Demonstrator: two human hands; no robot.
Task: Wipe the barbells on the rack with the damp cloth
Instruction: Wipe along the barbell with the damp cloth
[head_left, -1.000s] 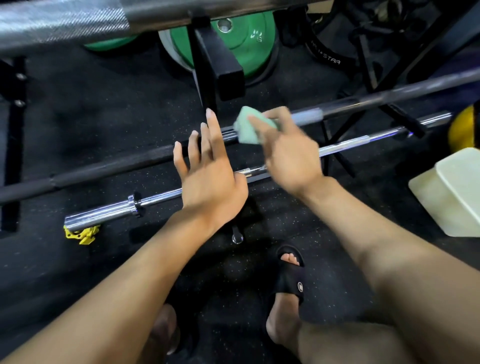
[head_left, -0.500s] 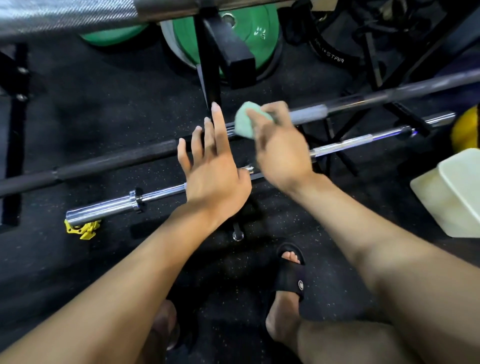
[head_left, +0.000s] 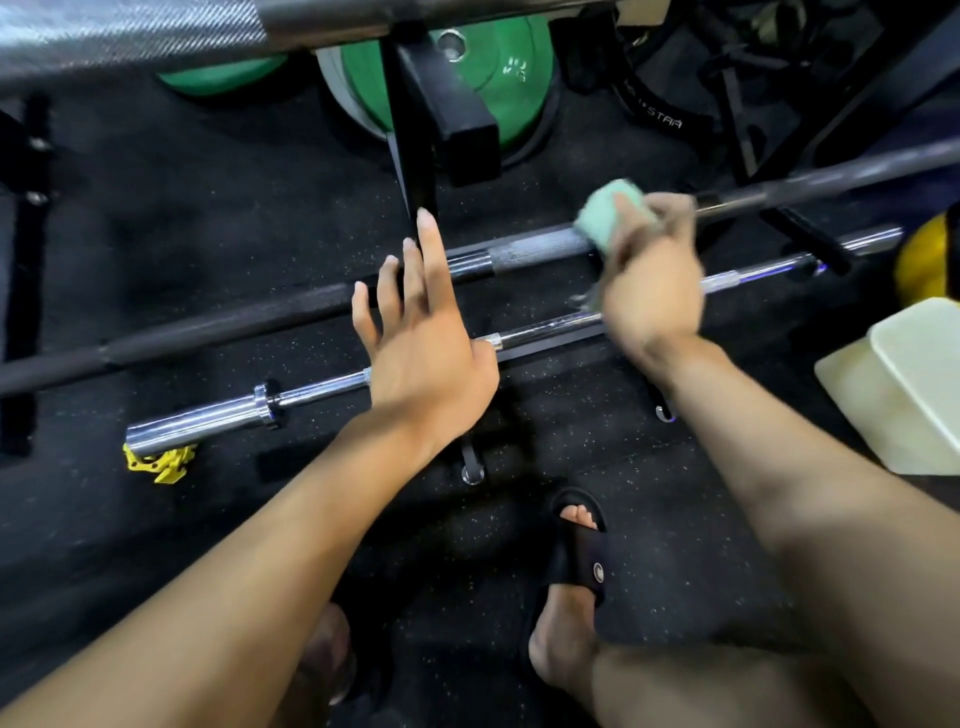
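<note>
A long dark barbell (head_left: 249, 317) runs from lower left to upper right across the middle of the view. My right hand (head_left: 649, 280), blurred by motion, grips a pale green cloth (head_left: 610, 213) wrapped over this bar's grey knurled part. My left hand (head_left: 421, 343) hovers with straight spread fingers over the same bar, left of the cloth; whether it touches the bar is unclear. A chrome barbell (head_left: 208, 421) lies lower, close to the floor. A third, thick knurled bar (head_left: 130, 36) crosses the top edge.
A black rack upright (head_left: 415, 156) stands behind the bars, with green weight plates (head_left: 488, 67) beyond it. A yellow collar clip (head_left: 158, 460) lies on the black rubber floor. A cream plastic container (head_left: 904, 384) sits at right. My sandalled foot (head_left: 576, 566) is below.
My right hand has slid the cloth to the right along the dark bar, away from my left hand, uncovering a grey knurled stretch. My left hand stays in place with fingers straight.
</note>
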